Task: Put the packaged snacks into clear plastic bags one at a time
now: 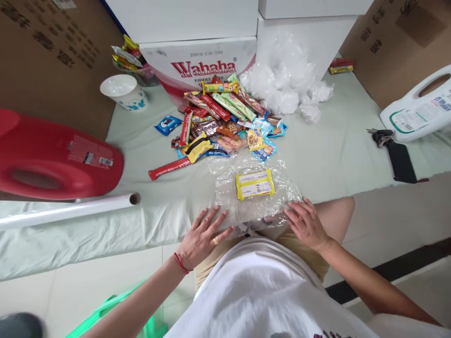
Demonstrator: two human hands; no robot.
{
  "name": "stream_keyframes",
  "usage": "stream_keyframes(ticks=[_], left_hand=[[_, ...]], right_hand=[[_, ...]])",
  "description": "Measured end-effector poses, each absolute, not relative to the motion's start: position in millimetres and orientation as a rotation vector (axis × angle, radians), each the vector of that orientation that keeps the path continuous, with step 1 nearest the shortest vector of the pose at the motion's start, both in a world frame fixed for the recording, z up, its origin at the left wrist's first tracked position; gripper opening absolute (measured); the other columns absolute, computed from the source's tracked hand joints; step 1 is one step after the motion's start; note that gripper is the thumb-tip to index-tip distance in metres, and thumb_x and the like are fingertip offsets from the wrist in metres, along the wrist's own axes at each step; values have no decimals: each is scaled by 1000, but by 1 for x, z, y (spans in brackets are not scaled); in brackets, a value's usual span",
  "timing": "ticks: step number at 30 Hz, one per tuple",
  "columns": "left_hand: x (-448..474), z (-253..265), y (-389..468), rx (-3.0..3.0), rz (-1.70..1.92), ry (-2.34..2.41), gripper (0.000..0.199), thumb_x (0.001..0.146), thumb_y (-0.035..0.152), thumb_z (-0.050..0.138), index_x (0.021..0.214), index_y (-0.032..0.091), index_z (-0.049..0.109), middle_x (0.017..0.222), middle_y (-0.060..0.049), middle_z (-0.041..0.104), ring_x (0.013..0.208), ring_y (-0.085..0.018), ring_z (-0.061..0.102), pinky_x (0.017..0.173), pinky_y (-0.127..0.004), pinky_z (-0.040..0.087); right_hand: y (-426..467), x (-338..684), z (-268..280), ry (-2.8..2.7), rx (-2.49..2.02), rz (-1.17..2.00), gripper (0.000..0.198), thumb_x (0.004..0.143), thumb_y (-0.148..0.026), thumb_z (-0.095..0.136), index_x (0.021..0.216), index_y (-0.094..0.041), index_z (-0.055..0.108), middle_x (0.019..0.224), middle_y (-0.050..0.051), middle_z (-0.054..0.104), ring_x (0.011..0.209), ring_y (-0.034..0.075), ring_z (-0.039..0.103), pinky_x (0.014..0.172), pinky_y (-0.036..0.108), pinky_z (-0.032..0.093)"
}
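Note:
A sheet of clear plastic wrap [282, 188] lies spread and wrinkled at the table's front edge. On its middle rests a small yellow snack packet [255, 184] with a white label facing up. My left hand [204, 234] lies flat with fingers spread at the near left edge of the wrap. At the near right edge, my right hand [306, 222] touches the wrap, its fingers stretched out. Neither hand touches the packet. Just beyond the wrap is a heap of wrapped snack bars and packets [220, 117].
A crumpled pile of clear plastic [285, 77] sits before white boxes [197, 61]. At left are a red jug [59, 155], a paper cup [125, 94] and a roll of film [70, 210]. A white jug [419, 105], keys [381, 137] and a black pouch [401, 161] lie right.

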State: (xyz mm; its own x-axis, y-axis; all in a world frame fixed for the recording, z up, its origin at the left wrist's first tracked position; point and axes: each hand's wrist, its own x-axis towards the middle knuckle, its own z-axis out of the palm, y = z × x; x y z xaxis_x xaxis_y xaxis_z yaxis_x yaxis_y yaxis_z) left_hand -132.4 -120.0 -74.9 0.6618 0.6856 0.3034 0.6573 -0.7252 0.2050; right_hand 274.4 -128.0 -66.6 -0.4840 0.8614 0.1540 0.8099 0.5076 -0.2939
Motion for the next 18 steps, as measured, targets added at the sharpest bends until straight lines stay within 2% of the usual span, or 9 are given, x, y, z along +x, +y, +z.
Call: stream_keyframes(ticks=[2, 4, 7, 10, 12, 15, 18], left_hand=[[-132, -78, -118, 2771, 510, 1216, 67, 94, 8, 61, 149, 44, 53, 158, -5, 56, 157, -29, 35, 128, -59, 31], [-131, -75, -114, 2714, 537, 1247, 57, 96, 10, 58, 146, 38, 58, 153, -8, 60, 154, -29, 42, 127, -56, 35], [-130, -58, -106, 2552, 684, 1193, 33, 98, 17, 56, 125, 29, 71, 137, -9, 72, 142, -26, 57, 122, -50, 43], [-129, -38, -94, 2203, 821, 1248, 21, 100, 22, 54, 106, 24, 73, 112, -9, 79, 126, -24, 69, 108, -43, 55], [-128, -28, -83, 1931, 840, 1374, 20, 100, 30, 54, 98, 22, 73, 108, -10, 79, 115, -24, 73, 98, -39, 59], [-126, -22, -60, 1610, 798, 1557, 29, 93, 46, 59, 90, 20, 72, 113, -11, 78, 103, -24, 74, 92, -37, 59], [-127, -25, -37, 1399, 724, 1738, 36, 86, 54, 61, 88, 20, 71, 97, -8, 78, 90, -23, 72, 83, -36, 58]], right_hand=[[-118, 271, -68, -2396, -1424, 336, 43, 99, -17, 53, 135, -36, 67, 131, 9, 69, 128, 32, 58, 114, 66, 44], [-101, 271, -59, -2327, -1363, 500, 36, 101, -21, 51, 125, -35, 74, 124, 9, 73, 123, 31, 60, 107, 62, 51], [-73, 276, -33, -2231, -1238, 763, 28, 103, -32, 53, 113, -31, 78, 110, 9, 76, 115, 29, 63, 100, 55, 55], [-45, 282, -7, -2174, -1138, 971, 27, 103, -41, 56, 107, -27, 79, 99, 8, 76, 107, 26, 66, 97, 46, 55], [-27, 281, 5, -2106, -1167, 1084, 32, 101, -49, 59, 103, -25, 79, 99, 8, 76, 101, 24, 67, 93, 41, 54], [-1, 275, 9, -1907, -1331, 1256, 43, 93, -61, 65, 99, -20, 78, 94, 7, 74, 85, 20, 66, 79, 33, 53], [21, 268, -2, -1748, -1504, 1344, 49, 86, -65, 66, 96, -18, 75, 78, 2, 68, 67, 15, 56, 63, 27, 44]])
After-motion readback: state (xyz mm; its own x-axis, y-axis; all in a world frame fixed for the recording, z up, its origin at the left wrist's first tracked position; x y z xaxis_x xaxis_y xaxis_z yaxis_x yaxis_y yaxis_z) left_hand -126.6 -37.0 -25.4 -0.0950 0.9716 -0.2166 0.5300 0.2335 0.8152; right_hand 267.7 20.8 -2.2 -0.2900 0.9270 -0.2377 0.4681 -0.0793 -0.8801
